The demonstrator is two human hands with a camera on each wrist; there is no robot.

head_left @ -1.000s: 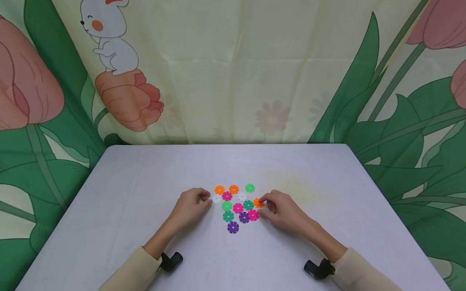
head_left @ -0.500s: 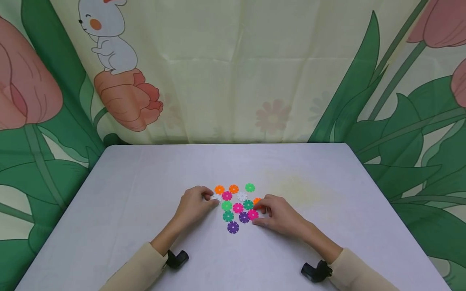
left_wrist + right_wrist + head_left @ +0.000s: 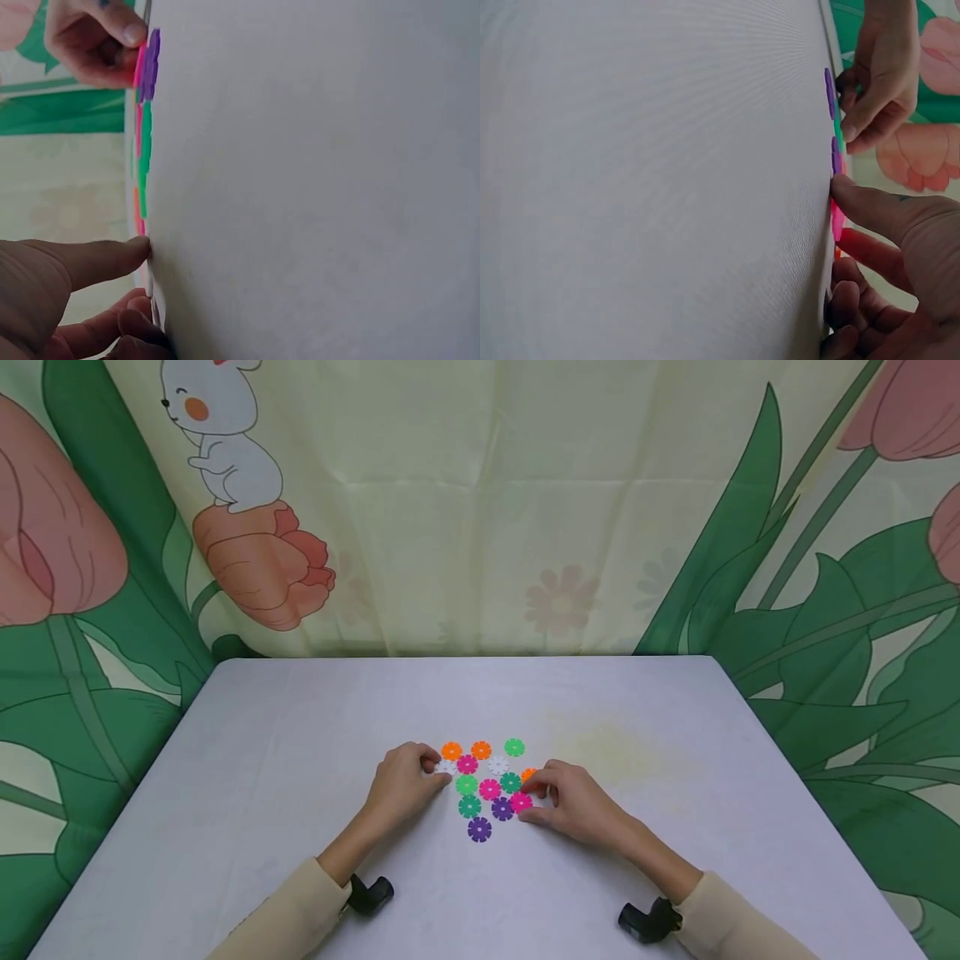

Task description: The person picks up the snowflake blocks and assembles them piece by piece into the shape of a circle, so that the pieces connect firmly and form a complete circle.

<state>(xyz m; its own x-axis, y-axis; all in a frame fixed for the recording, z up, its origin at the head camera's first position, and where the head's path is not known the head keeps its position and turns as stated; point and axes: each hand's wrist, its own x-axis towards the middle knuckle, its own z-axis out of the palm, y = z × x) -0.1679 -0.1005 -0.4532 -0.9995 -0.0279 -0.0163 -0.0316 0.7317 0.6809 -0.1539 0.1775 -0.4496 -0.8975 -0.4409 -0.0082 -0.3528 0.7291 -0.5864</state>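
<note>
Notched plastic snowflake discs lie flat in a cluster mid-table. My left hand is at the cluster's left edge, thumb and index finger at opposite edges of a white snowflake disc, partly covered. On the right side, my right hand pinches a pink snowflake disc by its edges, clearly seen between thumb and index finger in the right wrist view. Right beside that pink one lies a purple disc. The right fingers partly hide an orange disc, and a teal disc lies just left of it.
Other discs fill the cluster: two orange ones at the back left, a light green disc at the back right, and a purple disc nearest the front. A white cloth covers the table. A printed curtain hangs behind.
My left hand has shifted right, its thumb coming to the white disc's near edge. My right hand has moved from beside the orange disc onto the pink disc. The cluster looks unchanged.
</note>
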